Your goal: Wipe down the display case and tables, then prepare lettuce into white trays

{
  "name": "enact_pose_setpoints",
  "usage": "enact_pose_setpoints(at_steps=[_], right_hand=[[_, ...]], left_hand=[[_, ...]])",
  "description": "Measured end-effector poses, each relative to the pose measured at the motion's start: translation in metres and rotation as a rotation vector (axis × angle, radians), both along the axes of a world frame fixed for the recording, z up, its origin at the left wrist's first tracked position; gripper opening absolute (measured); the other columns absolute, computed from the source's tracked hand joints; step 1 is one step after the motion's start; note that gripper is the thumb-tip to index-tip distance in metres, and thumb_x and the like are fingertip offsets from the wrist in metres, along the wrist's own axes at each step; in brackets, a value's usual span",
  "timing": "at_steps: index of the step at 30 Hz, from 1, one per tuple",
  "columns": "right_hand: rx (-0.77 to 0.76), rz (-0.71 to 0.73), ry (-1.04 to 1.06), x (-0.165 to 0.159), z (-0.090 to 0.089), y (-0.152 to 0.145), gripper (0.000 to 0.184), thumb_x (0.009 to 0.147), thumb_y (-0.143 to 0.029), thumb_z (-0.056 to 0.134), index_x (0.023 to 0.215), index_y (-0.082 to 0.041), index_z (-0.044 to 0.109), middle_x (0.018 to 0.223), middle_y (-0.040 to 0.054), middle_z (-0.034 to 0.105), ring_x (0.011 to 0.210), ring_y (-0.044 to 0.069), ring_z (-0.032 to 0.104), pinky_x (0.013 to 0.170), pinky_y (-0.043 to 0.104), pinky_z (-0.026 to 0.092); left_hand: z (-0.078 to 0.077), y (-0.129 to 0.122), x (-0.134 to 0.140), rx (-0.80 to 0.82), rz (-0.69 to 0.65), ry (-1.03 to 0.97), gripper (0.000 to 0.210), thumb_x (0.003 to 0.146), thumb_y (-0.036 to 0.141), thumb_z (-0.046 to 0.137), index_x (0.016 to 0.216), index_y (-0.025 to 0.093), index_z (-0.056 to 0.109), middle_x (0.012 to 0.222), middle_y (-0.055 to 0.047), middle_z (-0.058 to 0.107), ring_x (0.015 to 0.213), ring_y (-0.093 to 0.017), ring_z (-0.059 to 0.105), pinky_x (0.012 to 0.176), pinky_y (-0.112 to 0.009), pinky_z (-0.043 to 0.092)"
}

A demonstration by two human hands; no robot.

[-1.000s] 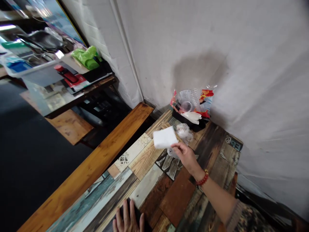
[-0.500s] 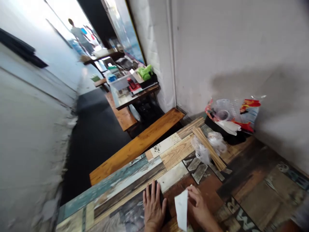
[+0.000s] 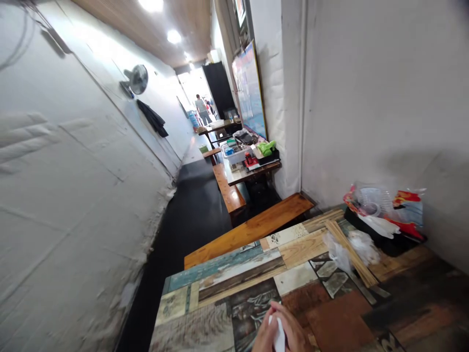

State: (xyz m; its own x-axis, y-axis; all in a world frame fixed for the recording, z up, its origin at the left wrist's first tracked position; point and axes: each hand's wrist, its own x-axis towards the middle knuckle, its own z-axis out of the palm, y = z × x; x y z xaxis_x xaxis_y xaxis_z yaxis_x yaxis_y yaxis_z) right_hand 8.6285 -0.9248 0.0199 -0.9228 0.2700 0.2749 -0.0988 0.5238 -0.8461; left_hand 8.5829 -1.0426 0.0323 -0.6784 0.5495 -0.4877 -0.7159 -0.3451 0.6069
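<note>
Held white tissue (image 3: 280, 336) between curled left hand (image 3: 265, 336) and curled right hand (image 3: 293, 331); ran lengthwise between, equally near both.

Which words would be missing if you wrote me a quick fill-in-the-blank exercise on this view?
1. The left hand and right hand are around paper coloured ____.
2. Compared with the paper, the thin sticks lie farther to the ____ in the picture.
3. The fan is on the ____ wall in the picture.
4. The crumpled plastic near the bottle is bright ____.

Missing words: white; right; left; green.
</note>
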Motion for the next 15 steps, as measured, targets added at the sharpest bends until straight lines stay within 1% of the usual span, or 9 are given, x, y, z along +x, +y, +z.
enact_pose_setpoints(at_steps=[2, 5, 7, 8, 9, 10, 12, 14, 15], right_hand=[[0.046, 0.034, -0.032, 0.008, 0.011, -0.01, 0.04, 0.08, -0.026, 0.053, 0.117, -0.032, 0.069, 0.126, 0.008, 0.066, 0.115, 0.028, 0.064, 0.096, 0.039, 0.056], [0.148, 0.075, -0.089, 0.021, 0.041, -0.014, 0.051, 0.082, -0.025, 0.055, 0.133, -0.03, 0.057, 0.137, 0.0088, 0.058, 0.124, 0.028, 0.056, 0.1, 0.039, 0.052], [0.196, 0.189, -0.119, 0.025, 0.062, -0.026, 0.056, 0.086, -0.025, 0.053, 0.141, -0.03, 0.048, 0.144, 0.0075, 0.05, 0.131, 0.026, 0.05, 0.105, 0.04, 0.048], [0.208, 0.275, -0.128, 0.025, 0.069, -0.036, 0.059, 0.086, -0.024, 0.053, 0.144, -0.03, 0.042, 0.148, 0.0063, 0.046, 0.135, 0.026, 0.045, 0.108, 0.041, 0.044], [0.212, 0.354, -0.136, 0.023, 0.072, -0.048, 0.063, 0.087, -0.023, 0.053, 0.147, -0.03, 0.036, 0.152, 0.0052, 0.041, 0.138, 0.025, 0.04, 0.111, 0.042, 0.04], [0.208, 0.409, -0.141, 0.021, 0.071, -0.062, 0.067, 0.087, -0.023, 0.053, 0.15, -0.03, 0.03, 0.154, 0.0043, 0.036, 0.141, 0.026, 0.035, 0.113, 0.044, 0.036], [0.193, 0.447, -0.139, 0.015, 0.059, -0.088, 0.07, 0.089, -0.023, 0.05, 0.153, -0.03, 0.02, 0.157, 0.0047, 0.029, 0.144, 0.026, 0.028, 0.115, 0.049, 0.033], [0.181, 0.431, -0.15, 0.008, 0.04, -0.108, 0.066, 0.093, -0.023, 0.043, 0.153, -0.03, 0.016, 0.158, 0.0053, 0.026, 0.146, 0.027, 0.023, 0.114, 0.054, 0.031], [0.175, 0.427, -0.162, 0.003, 0.032, -0.115, 0.063, 0.095, -0.022, 0.04, 0.153, -0.031, 0.018, 0.158, 0.0052, 0.026, 0.146, 0.027, 0.022, 0.114, 0.056, 0.029]], left_hand=[[0.01, -0.023, 0.003, -0.031, 0.049, 0.017, 0.053, 0.056, 0.047, 0.086, 0.097, 0.016, 0.075, 0.096, -0.016, 0.075, 0.103, -0.034, 0.066, 0.096, -0.044, 0.046], [0.024, -0.054, 0.004, -0.037, 0.145, -0.011, 0.055, 0.049, 0.045, 0.089, 0.094, 0.016, 0.074, 0.087, -0.013, 0.076, 0.094, -0.032, 0.069, 0.087, -0.041, 0.05], [0.033, -0.069, 0.006, -0.086, 0.265, -0.06, 0.053, 0.053, 0.041, 0.088, 0.098, 0.018, 0.072, 0.089, -0.01, 0.076, 0.09, -0.029, 0.071, 0.086, -0.04, 0.052], [0.037, -0.074, 0.007, -0.114, 0.297, -0.077, 0.052, 0.056, 0.04, 0.086, 0.1, 0.018, 0.071, 0.092, -0.01, 0.076, 0.09, -0.028, 0.071, 0.087, -0.039, 0.052], [0.04, -0.079, 0.008, -0.129, 0.311, -0.088, 0.05, 0.06, 0.042, 0.084, 0.102, 0.018, 0.071, 0.098, -0.01, 0.076, 0.093, -0.028, 0.07, 0.089, -0.04, 0.051], [0.042, -0.082, 0.009, -0.122, 0.291, -0.117, 0.048, 0.066, 0.046, 0.078, 0.104, 0.017, 0.071, 0.104, -0.011, 0.075, 0.098, -0.029, 0.069, 0.093, -0.041, 0.05], [0.046, -0.088, 0.009, -0.093, 0.242, -0.178, 0.05, 0.076, 0.056, 0.064, 0.106, 0.017, 0.071, 0.114, -0.013, 0.072, 0.109, -0.03, 0.065, 0.101, -0.044, 0.046], [0.049, -0.095, 0.006, -0.074, 0.196, -0.198, 0.06, 0.083, 0.064, 0.047, 0.114, 0.017, 0.069, 0.119, -0.013, 0.069, 0.118, -0.03, 0.06, 0.107, -0.047, 0.041], [0.05, -0.098, 0.005, -0.08, 0.173, -0.179, 0.065, 0.085, 0.067, 0.04, 0.119, 0.018, 0.066, 0.122, -0.013, 0.068, 0.122, -0.029, 0.058, 0.109, -0.048, 0.038]])
